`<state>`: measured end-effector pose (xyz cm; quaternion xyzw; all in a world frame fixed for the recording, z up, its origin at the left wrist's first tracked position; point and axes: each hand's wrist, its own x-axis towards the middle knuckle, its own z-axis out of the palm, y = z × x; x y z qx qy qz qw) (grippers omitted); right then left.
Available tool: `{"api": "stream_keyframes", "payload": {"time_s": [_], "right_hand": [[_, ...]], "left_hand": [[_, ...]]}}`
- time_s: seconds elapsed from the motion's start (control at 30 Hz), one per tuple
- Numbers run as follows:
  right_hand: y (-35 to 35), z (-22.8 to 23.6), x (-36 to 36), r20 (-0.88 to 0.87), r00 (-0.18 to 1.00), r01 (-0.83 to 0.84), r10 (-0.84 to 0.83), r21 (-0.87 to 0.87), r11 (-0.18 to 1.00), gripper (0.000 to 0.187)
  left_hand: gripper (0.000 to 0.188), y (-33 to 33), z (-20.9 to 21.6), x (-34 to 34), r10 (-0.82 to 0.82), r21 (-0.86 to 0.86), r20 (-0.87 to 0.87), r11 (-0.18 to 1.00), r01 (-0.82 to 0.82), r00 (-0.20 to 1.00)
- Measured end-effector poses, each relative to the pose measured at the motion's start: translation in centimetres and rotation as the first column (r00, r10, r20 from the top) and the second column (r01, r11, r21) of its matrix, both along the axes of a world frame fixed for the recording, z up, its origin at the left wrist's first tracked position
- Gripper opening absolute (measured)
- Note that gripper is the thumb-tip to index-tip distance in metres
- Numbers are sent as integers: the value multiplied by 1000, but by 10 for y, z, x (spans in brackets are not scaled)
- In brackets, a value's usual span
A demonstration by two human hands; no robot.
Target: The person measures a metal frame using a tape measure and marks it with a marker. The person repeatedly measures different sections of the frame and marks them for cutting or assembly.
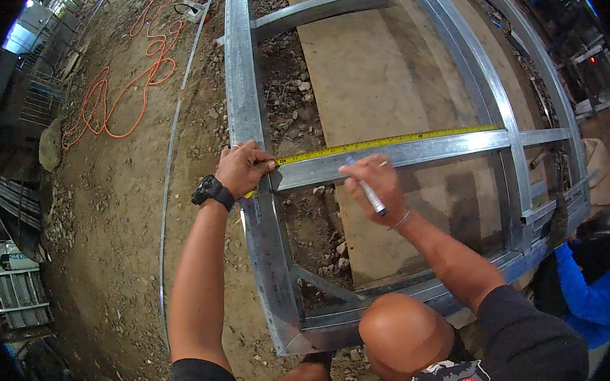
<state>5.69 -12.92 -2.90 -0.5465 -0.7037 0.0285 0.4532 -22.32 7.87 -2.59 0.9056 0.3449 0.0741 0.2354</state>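
A yellow tape measure (388, 142) is stretched along the upper edge of a galvanised steel crosspiece (432, 150). My left hand (243, 168), a black watch at its wrist, is closed on the tape's near-left end, over the long left rail (242, 87) of the metal frame. A bit of yellow shows beneath that hand; the rest of what it covers is hidden. In my right hand (384, 182) is a marker pen (372, 197) with a white barrel and a dark end. This hand is over the crosspiece, just below the tape; I cannot tell whether the pen touches metal.
Boards (382, 75) lie under the frame, with rubble beside them. An orange cord (120, 130) loops over the dirt floor at far left. A long thin metal strip (169, 159) runs left of the frame. Another person in a blue top (589, 289) is at lower right.
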Motion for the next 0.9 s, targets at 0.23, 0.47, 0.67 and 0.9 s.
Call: {"api": "stream_keyframes", "payload": {"time_s": [0.23, 0.47, 0.67, 0.9], "right_hand": [[13, -3, -44, -37, 996, -87, 85, -73, 994, 22], [30, -12, -54, -32, 995, -101, 97, -151, 983, 19], [46, -1, -68, 1, 979, -201, 204, -161, 966, 22], [60, -27, -65, -744, 668, -317, -33, -324, 891, 15]], "left_hand": [[24, 4, -9, -4, 20, -35, -19, 999, -20, 1000], [21, -4, -4, 2, 37, -6, -14, 999, -37, 999], [23, 1, -8, -5, 34, -79, -43, 996, -37, 999], [23, -1, 1, 2, 26, -77, -84, 996, -33, 996]]}}
